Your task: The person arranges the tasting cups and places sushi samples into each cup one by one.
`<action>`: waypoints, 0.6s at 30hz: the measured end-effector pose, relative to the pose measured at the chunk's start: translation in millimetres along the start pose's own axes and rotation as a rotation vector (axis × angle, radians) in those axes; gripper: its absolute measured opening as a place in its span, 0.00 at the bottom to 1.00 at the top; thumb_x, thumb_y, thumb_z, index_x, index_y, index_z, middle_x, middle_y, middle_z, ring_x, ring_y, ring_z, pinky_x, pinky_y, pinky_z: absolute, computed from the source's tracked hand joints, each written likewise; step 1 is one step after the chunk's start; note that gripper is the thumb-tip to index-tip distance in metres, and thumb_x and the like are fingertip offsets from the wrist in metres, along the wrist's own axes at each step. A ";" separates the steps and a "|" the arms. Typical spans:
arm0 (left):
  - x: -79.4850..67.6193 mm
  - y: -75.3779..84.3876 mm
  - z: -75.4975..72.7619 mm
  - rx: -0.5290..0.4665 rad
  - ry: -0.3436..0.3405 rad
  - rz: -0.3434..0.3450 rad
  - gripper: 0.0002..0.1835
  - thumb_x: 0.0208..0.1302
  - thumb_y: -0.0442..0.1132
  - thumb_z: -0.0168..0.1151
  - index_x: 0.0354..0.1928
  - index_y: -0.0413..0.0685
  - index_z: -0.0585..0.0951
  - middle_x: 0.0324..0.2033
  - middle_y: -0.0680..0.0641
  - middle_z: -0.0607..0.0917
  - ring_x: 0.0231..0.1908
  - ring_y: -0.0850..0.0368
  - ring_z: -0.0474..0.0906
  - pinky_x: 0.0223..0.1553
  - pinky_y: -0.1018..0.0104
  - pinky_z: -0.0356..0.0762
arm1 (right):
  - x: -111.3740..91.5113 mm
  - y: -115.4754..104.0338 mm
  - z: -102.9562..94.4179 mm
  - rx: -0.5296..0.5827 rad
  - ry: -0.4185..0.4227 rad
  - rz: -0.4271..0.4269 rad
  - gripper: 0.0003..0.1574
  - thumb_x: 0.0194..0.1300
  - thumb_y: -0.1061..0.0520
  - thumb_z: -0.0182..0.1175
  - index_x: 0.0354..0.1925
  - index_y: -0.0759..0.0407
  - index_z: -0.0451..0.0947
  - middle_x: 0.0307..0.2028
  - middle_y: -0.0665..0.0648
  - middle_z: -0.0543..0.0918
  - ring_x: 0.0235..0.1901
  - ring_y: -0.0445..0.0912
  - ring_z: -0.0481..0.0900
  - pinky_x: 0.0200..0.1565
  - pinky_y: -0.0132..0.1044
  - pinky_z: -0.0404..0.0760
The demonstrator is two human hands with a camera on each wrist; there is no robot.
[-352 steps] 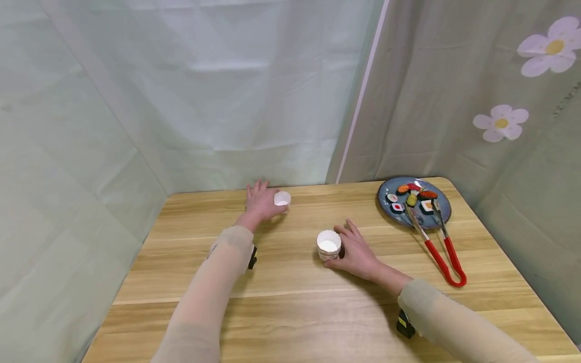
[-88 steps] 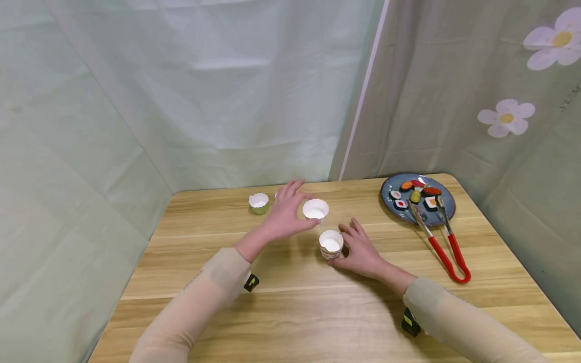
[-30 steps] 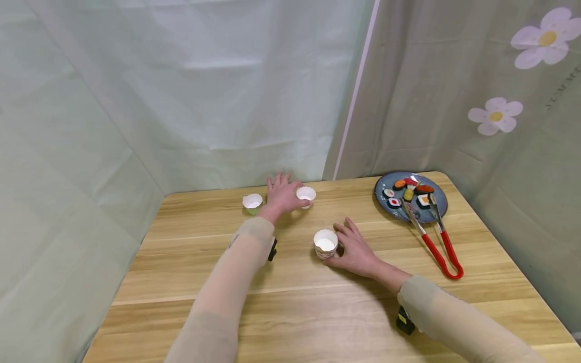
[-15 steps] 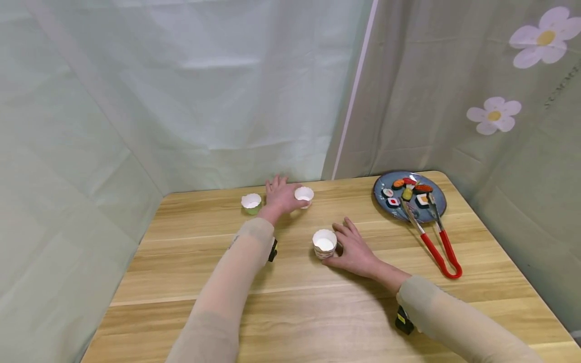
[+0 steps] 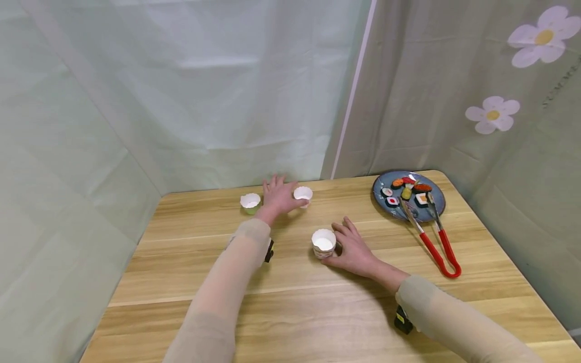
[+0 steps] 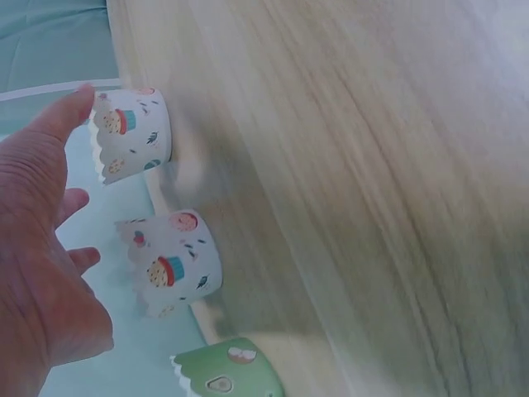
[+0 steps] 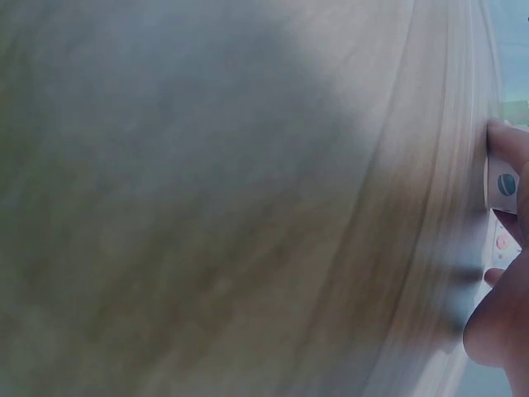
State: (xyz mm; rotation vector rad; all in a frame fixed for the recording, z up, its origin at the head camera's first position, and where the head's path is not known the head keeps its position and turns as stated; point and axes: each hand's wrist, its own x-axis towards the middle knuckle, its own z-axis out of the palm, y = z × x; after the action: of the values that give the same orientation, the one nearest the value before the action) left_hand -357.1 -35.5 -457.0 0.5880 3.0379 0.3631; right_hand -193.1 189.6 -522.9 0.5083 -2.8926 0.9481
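My left hand point(image 5: 280, 197) is at the back of the table, fingers spread and thumb and index finger around a white paper baking cup point(image 5: 303, 195). In the left wrist view, a fingertip touches the scalloped rim of this cupcake-printed cup point(image 6: 136, 132). A second white baking cup point(image 6: 178, 265) stands beside it; in the head view my hand hides it. Left of my hand stands a green baking cup point(image 5: 251, 203), partly visible in the left wrist view. Nearer the middle, my right hand point(image 5: 355, 252) pinches another patterned white baking cup point(image 5: 324, 244) between thumb and fingers.
A blue plate point(image 5: 380, 204) with several sushi pieces point(image 5: 422, 188) lies at the back right. Red-handled tongs point(image 5: 447, 247) rest with their tips on it and their handles on the wooden table point(image 5: 290, 322). Fabric curtains point(image 5: 254, 91) hang behind and at the sides.
Since about three seconds ago, my left hand has carried the white baking cup away from my right hand to the back edge. In the last second both hands have stayed nearly still.
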 end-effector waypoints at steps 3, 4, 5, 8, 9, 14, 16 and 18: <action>2.2 -3.5 -1.5 0.027 0.005 0.002 0.47 0.62 0.74 0.58 0.78 0.59 0.65 0.79 0.39 0.53 0.78 0.34 0.40 0.73 0.31 0.31 | 0.1 -0.5 -0.2 0.007 -0.008 0.010 0.50 0.50 0.36 0.79 0.64 0.59 0.77 0.74 0.66 0.65 0.78 0.64 0.40 0.74 0.65 0.45; 3.0 -4.4 -2.1 0.031 0.005 0.001 0.48 0.62 0.75 0.57 0.78 0.59 0.64 0.79 0.39 0.53 0.78 0.35 0.39 0.73 0.31 0.31 | 0.1 -0.7 -0.4 0.010 -0.012 0.012 0.51 0.50 0.36 0.79 0.65 0.59 0.77 0.74 0.66 0.65 0.79 0.63 0.40 0.74 0.65 0.45; 3.6 -5.4 -2.8 0.034 0.005 -0.001 0.48 0.62 0.75 0.56 0.79 0.59 0.63 0.79 0.39 0.53 0.78 0.35 0.39 0.73 0.31 0.31 | 0.0 -1.2 -0.6 0.014 -0.013 0.012 0.51 0.50 0.36 0.79 0.65 0.59 0.77 0.74 0.66 0.65 0.79 0.63 0.40 0.74 0.66 0.45; 4.2 -6.6 -6.5 0.019 0.008 -0.001 0.49 0.62 0.75 0.57 0.79 0.60 0.62 0.79 0.39 0.53 0.78 0.36 0.37 0.73 0.32 0.30 | -0.4 -1.5 -0.8 0.015 -0.015 0.013 0.52 0.50 0.36 0.79 0.65 0.60 0.77 0.74 0.66 0.65 0.78 0.64 0.40 0.73 0.66 0.45; 3.6 -6.5 -8.4 0.014 0.015 0.004 0.49 0.62 0.75 0.58 0.79 0.61 0.62 0.79 0.39 0.53 0.78 0.36 0.38 0.73 0.32 0.31 | -0.5 -1.5 -1.0 0.014 -0.018 0.016 0.52 0.49 0.36 0.79 0.65 0.60 0.77 0.74 0.66 0.65 0.78 0.63 0.40 0.73 0.66 0.45; -1.3 -4.7 -18.7 -0.014 0.042 0.048 0.48 0.62 0.73 0.59 0.79 0.59 0.63 0.80 0.41 0.52 0.78 0.36 0.38 0.74 0.33 0.31 | -0.2 -1.2 -1.2 0.007 -0.016 0.017 0.51 0.49 0.36 0.79 0.65 0.59 0.77 0.74 0.66 0.65 0.78 0.64 0.40 0.73 0.67 0.45; -4.0 -3.5 -23.2 -0.016 0.053 0.072 0.48 0.62 0.74 0.59 0.79 0.59 0.63 0.80 0.41 0.51 0.78 0.37 0.38 0.74 0.33 0.32 | 0.0 -1.4 -1.6 0.008 -0.013 0.016 0.50 0.49 0.36 0.79 0.64 0.59 0.78 0.74 0.65 0.66 0.78 0.64 0.41 0.73 0.67 0.45; -7.0 -2.3 -27.2 -0.025 0.066 0.100 0.49 0.62 0.74 0.59 0.79 0.59 0.63 0.80 0.41 0.52 0.78 0.37 0.38 0.74 0.34 0.32 | 0.1 -1.4 -1.8 0.008 -0.011 0.014 0.48 0.49 0.36 0.79 0.62 0.59 0.79 0.73 0.66 0.66 0.78 0.64 0.41 0.73 0.66 0.45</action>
State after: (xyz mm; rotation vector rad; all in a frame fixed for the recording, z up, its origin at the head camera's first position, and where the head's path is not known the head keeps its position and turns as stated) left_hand -353.4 -46.3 -431.2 0.7432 3.0693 0.4314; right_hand -192.8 189.5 -520.6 0.4961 -2.9067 0.9619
